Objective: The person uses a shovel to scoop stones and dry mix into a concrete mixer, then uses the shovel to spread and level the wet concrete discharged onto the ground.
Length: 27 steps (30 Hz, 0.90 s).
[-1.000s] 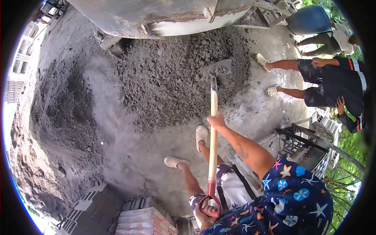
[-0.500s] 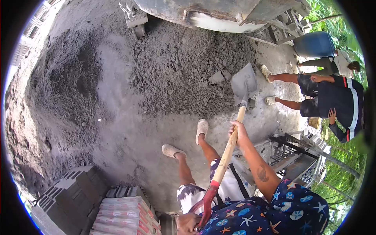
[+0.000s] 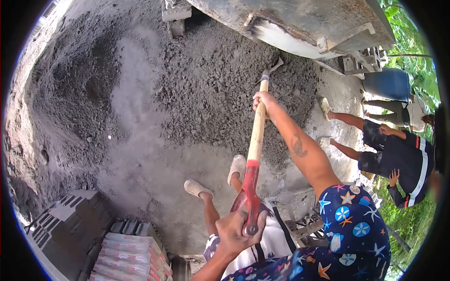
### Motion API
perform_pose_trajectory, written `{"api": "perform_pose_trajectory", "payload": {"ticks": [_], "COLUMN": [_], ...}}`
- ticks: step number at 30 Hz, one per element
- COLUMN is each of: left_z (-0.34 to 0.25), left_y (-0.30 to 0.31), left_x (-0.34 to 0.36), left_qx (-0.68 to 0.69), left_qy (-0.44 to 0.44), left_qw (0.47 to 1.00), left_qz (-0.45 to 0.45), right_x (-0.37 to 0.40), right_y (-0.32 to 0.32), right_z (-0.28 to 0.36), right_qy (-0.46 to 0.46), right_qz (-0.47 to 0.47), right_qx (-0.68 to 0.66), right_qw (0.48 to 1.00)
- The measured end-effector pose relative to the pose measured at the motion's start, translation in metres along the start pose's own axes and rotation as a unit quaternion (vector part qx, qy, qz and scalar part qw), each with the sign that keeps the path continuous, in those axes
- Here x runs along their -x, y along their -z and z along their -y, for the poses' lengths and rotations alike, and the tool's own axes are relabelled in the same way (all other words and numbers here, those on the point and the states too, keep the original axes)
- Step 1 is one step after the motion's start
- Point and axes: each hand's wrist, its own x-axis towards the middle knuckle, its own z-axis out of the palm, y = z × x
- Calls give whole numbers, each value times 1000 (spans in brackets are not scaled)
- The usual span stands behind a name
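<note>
A shovel (image 3: 257, 136) with a pale wooden shaft and a red handle reaches away from my body over the loose grey mix. Wrapped round the red grip at its near end is my left hand (image 3: 238, 228). My right hand (image 3: 264, 103) closes round the wooden shaft farther forward, just behind the metal socket. The shovel's blade (image 3: 277, 64) shows nearly edge-on at the far part of the heap of grey sand and gravel mix (image 3: 211, 89), and much of it is hidden behind the socket and shaft.
A large rusty metal vessel (image 3: 318, 23) stands at the far side, near a blue drum (image 3: 386, 84). Two people (image 3: 403, 150) stand at right. Concrete blocks (image 3: 70, 225) and stacked bags (image 3: 129, 257) sit at lower left. A bigger sand mound (image 3: 70, 93) rises at left.
The shovel has gone forward and left over the heap, its blade turning from face-up to nearly edge-on. Both hands moved forward with it, and my left hand has come fully into view.
</note>
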Motion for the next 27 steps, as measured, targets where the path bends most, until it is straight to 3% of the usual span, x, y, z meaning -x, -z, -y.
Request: {"api": "perform_pose_trajectory", "payload": {"ticks": [3,8,11,13,15,17,20,22,25,27], "left_z": [60,128,156,170,173,171,175,165,158,151], "left_y": [-31,-40,-39,-32,-23,-21,-28,-17,-3,4], "left_x": [-17,71,117,143,165,188,235,246,270,284], "left_qx": [44,113,165,156,256,292,431,451,486,569], "left_qy": [37,175,243,222,292,299,402,411,419,431], "left_qw": [997,972,947,950,898,881,764,741,706,625], "left_qz": [-55,-109,-126,-151,-206,-223,-263,-281,-300,-316], "right_x": [-57,-62,-39,-47,-42,-30,15,45,49,66], "right_y": [-6,-6,-17,-17,-10,-9,-33,-58,-57,-63], "right_z": [10,-53,-85,-110,-131,-146,-164,-176,-194,-205], "right_qy": [5,116,120,118,123,129,166,149,173,174], "right_qz": [-10,-10,-51,-78,-109,-188,-230,-309,-332,-328], "right_qx": [43,94,147,178,191,264,300,355,410,429], "right_qw": [999,989,981,974,968,937,911,870,832,824]}}
